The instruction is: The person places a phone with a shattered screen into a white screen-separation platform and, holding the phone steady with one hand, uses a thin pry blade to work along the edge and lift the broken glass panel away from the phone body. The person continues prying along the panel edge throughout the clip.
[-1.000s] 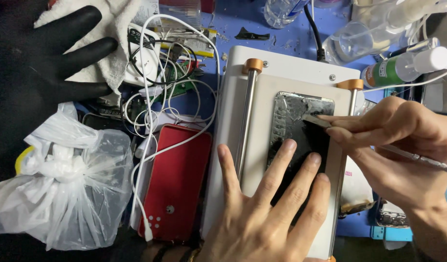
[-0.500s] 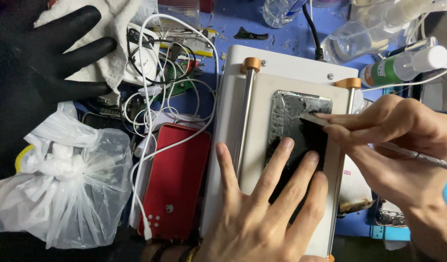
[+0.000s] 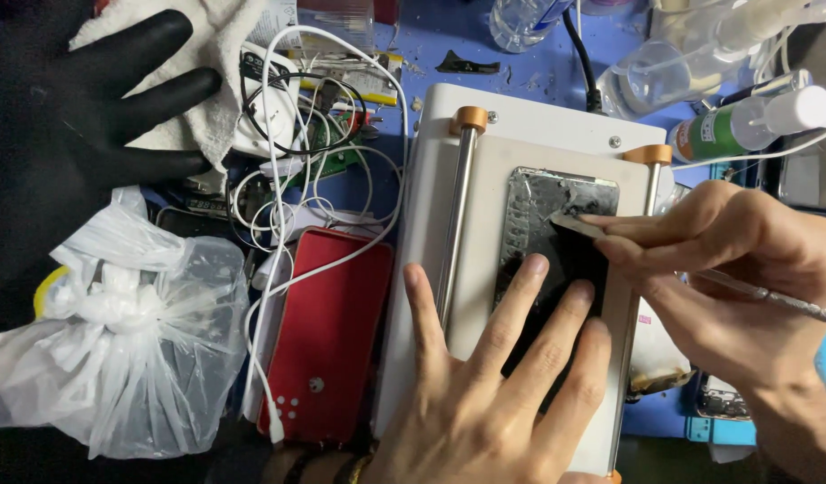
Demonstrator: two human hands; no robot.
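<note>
**Phone panel on white plate**

Phone panel (image 3: 556, 242) lies on one white machine (image 3: 520, 125), between two rails. Left hand (image 3: 493, 394) flat, fingers spread on it. Right hand (image 3: 726, 278) pinches a thin blade (image 3: 574, 224) at the panel's upper right edge. Red case (image 3: 328, 332) crowds the left side.

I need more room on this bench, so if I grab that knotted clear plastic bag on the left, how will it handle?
The knotted clear plastic bag would probably be floppy: its thin film is crumpled and sagging. It looks light for its size, holding what seem to be white wads. It is unlikely to roll, but it may drag the white cable lying beside it.
</note>
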